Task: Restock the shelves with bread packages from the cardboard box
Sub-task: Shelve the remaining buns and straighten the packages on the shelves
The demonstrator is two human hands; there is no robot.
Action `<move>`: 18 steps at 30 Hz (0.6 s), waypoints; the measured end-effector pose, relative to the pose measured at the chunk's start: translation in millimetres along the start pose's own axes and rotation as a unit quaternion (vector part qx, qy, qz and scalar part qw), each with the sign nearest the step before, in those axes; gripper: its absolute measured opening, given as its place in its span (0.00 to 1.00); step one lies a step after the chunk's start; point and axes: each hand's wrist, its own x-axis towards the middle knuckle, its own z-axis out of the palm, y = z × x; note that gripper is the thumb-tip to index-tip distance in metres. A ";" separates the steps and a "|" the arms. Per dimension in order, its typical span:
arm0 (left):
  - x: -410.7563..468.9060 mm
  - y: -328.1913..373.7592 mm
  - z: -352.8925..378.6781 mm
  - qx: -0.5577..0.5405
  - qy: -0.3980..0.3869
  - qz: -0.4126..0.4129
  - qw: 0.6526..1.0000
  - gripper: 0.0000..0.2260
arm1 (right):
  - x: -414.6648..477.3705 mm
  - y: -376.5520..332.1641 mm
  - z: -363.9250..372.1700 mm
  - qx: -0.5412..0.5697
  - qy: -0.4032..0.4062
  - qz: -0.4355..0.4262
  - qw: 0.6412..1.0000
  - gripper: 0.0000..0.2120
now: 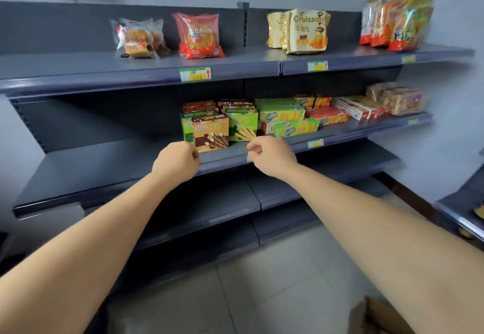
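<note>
Bread stands on the top shelf (141, 71): clear-wrapped buns (138, 38) at the left, a red bread package (200, 36) beside them, cream croissant bags (301, 31) in the middle, and orange-red bags (395, 19) at the far right. Both my arms reach toward the front edge of the middle shelf (104, 166). My left hand (176, 162) and my right hand (269, 154) have curled fingers and hold nothing. They hover just in front of a brown biscuit-stick box (210, 133). A corner of the cardboard box (379, 316) shows on the floor at the bottom right.
The middle shelf carries green and brown snack boxes (242, 121), green and red cracker boxes (288, 121), and wrapped bread loaves (398, 99) at its right end. Two lower shelves (209, 210) sit below. Another shelf unit (463, 210) juts in at the right over the tiled floor.
</note>
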 end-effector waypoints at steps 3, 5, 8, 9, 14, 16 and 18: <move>-26.9 18.6 30.4 0.005 -0.038 0.037 0.999 0.08 | -47.6 31.8 1.4 0.002 -0.005 0.052 0.999 0.13; -42.5 34.7 50.9 0.008 -0.059 0.071 0.996 0.09 | -76.9 53.9 0.6 0.001 -0.002 0.089 0.996 0.13; -64.4 65.4 85.2 -0.007 -0.105 0.102 0.989 0.09 | -117.8 90.4 -0.5 -0.009 0.000 0.141 0.990 0.12; -71.5 77.8 97.7 -0.011 -0.122 0.108 0.987 0.08 | -130.9 104.3 -1.3 -0.013 -0.003 0.159 0.987 0.12; -104.3 150.5 161.0 -0.018 -0.175 0.152 0.973 0.07 | -190.4 180.6 -15.0 -0.022 -0.003 0.228 0.973 0.13; -114.0 183.5 187.6 -0.027 -0.192 0.166 0.967 0.08 | -213.5 216.0 -22.8 -0.030 -0.008 0.254 0.967 0.13; -123.4 217.8 214.4 -0.030 -0.209 0.182 0.960 0.08 | -236.1 252.3 -31.0 -0.036 -0.004 0.282 0.959 0.12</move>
